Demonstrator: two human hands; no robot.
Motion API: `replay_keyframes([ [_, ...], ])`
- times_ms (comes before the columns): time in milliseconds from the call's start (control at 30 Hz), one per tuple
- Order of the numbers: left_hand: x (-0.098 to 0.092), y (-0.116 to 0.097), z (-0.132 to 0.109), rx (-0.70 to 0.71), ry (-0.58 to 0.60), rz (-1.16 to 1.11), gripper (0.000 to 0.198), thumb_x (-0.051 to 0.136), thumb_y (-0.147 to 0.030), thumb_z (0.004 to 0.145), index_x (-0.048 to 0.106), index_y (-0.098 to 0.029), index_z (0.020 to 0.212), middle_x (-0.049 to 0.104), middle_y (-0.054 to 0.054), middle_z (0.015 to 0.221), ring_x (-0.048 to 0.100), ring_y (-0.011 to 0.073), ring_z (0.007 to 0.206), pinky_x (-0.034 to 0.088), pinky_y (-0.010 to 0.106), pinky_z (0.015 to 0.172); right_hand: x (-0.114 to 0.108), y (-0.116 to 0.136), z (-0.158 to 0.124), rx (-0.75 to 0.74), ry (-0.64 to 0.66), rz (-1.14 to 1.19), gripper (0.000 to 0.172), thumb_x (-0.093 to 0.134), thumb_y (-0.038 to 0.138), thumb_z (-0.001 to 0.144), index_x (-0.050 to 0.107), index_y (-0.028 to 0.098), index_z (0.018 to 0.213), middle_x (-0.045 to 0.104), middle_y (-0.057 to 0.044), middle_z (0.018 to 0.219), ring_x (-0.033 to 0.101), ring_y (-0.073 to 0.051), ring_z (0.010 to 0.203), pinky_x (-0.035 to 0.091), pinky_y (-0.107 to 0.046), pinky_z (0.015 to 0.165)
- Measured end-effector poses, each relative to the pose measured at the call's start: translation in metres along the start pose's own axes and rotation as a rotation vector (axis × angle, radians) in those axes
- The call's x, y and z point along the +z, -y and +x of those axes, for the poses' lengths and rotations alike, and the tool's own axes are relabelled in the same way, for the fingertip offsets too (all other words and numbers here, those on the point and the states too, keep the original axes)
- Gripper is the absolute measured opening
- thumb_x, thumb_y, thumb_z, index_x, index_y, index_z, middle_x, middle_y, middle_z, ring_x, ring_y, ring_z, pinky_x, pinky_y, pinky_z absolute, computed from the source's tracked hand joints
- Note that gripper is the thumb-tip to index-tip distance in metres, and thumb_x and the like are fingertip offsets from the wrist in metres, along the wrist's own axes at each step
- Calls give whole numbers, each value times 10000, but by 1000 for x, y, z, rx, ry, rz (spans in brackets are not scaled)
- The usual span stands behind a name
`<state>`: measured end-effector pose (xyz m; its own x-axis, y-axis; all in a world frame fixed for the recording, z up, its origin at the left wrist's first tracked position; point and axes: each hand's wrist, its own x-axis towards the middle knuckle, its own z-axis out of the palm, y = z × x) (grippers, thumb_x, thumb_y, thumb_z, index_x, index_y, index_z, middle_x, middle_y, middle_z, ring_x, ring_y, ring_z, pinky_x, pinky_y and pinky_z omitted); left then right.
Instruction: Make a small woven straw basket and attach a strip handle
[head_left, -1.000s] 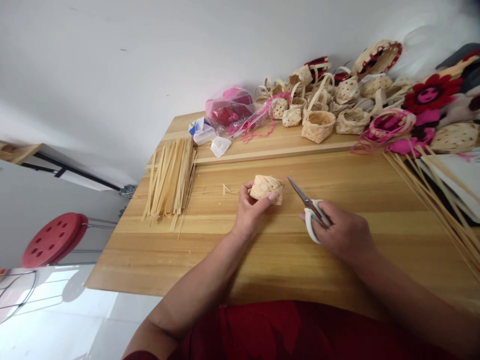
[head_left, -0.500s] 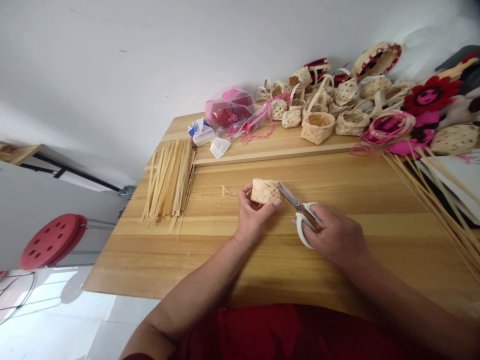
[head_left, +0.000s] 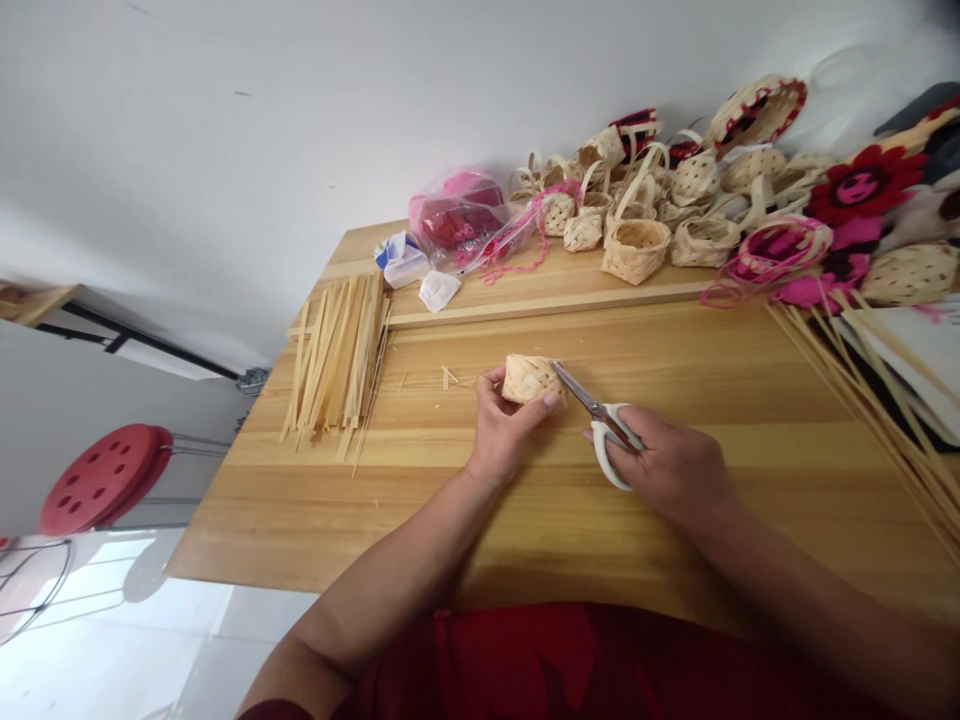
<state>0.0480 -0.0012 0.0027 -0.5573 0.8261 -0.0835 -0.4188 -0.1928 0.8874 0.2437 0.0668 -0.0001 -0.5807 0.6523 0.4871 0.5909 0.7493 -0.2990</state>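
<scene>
A small woven basket of pale wood strips is gripped by my left hand, thumb in front and fingers at its left side. White-handled scissors are in my right hand, fingers through the handles. Their blades point up and left, with the tips at the basket's right edge. The blades look nearly closed. Whether a strip lies between the tips is too small to tell.
Flat wood strips lie in a bundle at the left of the table. Small offcuts lie near the basket. Behind stand several finished baskets and a plastic bag of pink yarn. Long strips lie at right.
The scissors' handles have drawn closer together in my right hand. My left hand and the basket stay almost in place.
</scene>
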Motion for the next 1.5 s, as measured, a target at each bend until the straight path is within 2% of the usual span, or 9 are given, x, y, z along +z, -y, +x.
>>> replay_keyframes([
  [100,0,-3,0,-34,11,-9,780,1022,-434,598,488,-244,1134,736,57,1162,715,210,1071,527,422,1043,-2,-3,0,7,14,23,390,572,518,1027,643,233,770,650,12,616,537,-137,525,301,-290,555],
  [233,1,-9,0,-60,32,-73,751,1014,-463,603,515,-252,1124,713,40,1197,700,209,1097,559,388,974,-3,-6,-2,1,-78,33,334,621,507,1005,650,235,812,683,6,648,570,-148,540,343,-291,563],
  [367,1,-14,1,-73,44,-152,765,1013,-449,610,506,-272,1154,694,50,1299,692,224,1160,566,373,947,-3,-6,-1,-102,-103,26,235,694,450,953,657,220,929,726,-26,778,655,-196,669,434,-311,650],
  [467,1,-15,2,-78,32,-187,870,1032,-409,586,492,-327,1262,701,30,1297,705,210,1128,555,362,957,-3,-3,2,-173,-93,6,241,710,420,933,654,197,1004,733,-60,861,688,-242,774,471,-345,721],
  [633,4,-17,-1,-104,129,-212,1035,1014,-369,636,419,-402,1482,705,53,1374,699,211,1199,529,352,1014,-1,-2,7,-183,-127,-47,263,708,421,929,645,178,1007,719,-77,868,686,-261,786,467,-368,730],
  [767,5,-16,-3,-84,110,-164,890,1016,-351,628,509,-348,1359,707,58,1363,696,222,1197,529,380,1047,0,-2,7,-160,-130,-49,247,695,424,938,639,188,983,708,-66,850,672,-251,768,453,-362,715],
  [900,5,-13,-3,-73,99,-132,855,1021,-352,607,517,-336,1297,711,40,1307,695,207,1141,524,382,1046,0,-1,6,-138,-105,-56,239,682,436,946,634,202,964,704,-58,836,657,-241,751,434,-357,700],
  [1133,5,-9,-2,-47,77,-82,784,991,-358,661,507,-325,1276,713,34,1284,688,190,1122,514,362,1034,-1,-3,3,-91,-89,-41,235,683,451,945,636,222,926,707,-45,805,641,-224,714,410,-346,662],
  [1500,-1,-9,3,21,101,-54,829,1007,-298,643,525,-327,1316,723,28,1217,716,186,1071,540,335,996,-2,-4,4,-140,-85,6,258,694,451,931,647,203,985,715,-68,843,673,-253,771,448,-359,699],
])
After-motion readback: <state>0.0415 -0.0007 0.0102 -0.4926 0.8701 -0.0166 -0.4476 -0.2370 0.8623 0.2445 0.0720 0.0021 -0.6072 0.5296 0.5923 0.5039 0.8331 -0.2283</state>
